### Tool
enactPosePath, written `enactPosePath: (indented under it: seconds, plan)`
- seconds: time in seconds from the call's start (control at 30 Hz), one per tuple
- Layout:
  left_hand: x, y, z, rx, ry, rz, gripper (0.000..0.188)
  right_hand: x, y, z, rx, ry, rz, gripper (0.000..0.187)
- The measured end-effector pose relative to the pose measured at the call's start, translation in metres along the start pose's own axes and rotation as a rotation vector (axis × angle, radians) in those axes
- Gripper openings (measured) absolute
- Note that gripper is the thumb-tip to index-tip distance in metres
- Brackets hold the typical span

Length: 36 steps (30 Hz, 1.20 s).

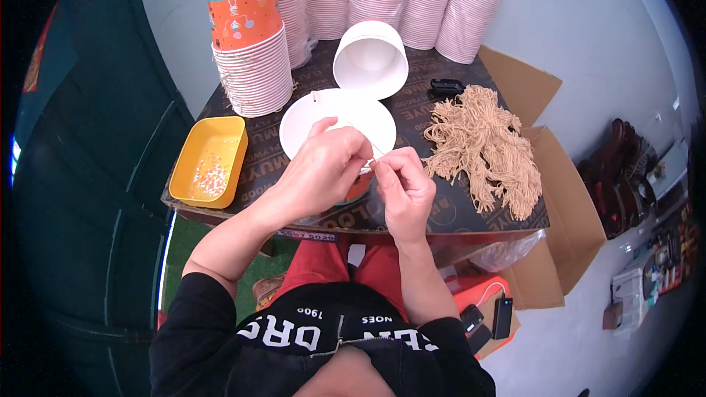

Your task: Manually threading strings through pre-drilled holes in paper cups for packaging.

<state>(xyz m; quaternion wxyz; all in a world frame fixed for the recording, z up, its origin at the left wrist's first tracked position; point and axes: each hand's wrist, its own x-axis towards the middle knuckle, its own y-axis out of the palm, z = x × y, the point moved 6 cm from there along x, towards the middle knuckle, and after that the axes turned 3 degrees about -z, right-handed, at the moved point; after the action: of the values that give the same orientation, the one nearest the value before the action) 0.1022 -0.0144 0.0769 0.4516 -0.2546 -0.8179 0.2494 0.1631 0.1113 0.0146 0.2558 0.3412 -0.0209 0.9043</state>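
We see left hand (323, 162) and right hand (408, 185) both pinched closed, thumbs and fingertips on a thin cord (378, 151) between them, above the white-lined cup (298, 126) on the tabletop (418, 77). Yellow tray (234, 154) of small bits sits left, tan strand bundle (485, 151) right.

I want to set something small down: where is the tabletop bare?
Bare tabletop shows between the yellow tray, the nested cup stack and the left hand, and between the tipped white cup and the tan cord bundle. The back edge is crowded with bagged cup stacks.
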Motion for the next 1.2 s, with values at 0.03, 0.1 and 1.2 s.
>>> enactPosePath:
  seconds: [0.03,0.1,1.2]
  plan:
    - [0.0,0.002,-0.001,0.051,0.053,0.03,0.011,0.0,0.0,-0.001,0.012,0.013,-0.006,0.008]
    - [-0.002,0.001,0.001,0.061,0.078,0.018,0.012,0.001,0.001,-0.003,0.025,0.029,-0.013,0.008]
    - [-0.008,-0.006,0.0,0.064,0.182,-0.07,0.012,0.001,-0.017,0.011,-0.243,-0.259,0.088,0.011]
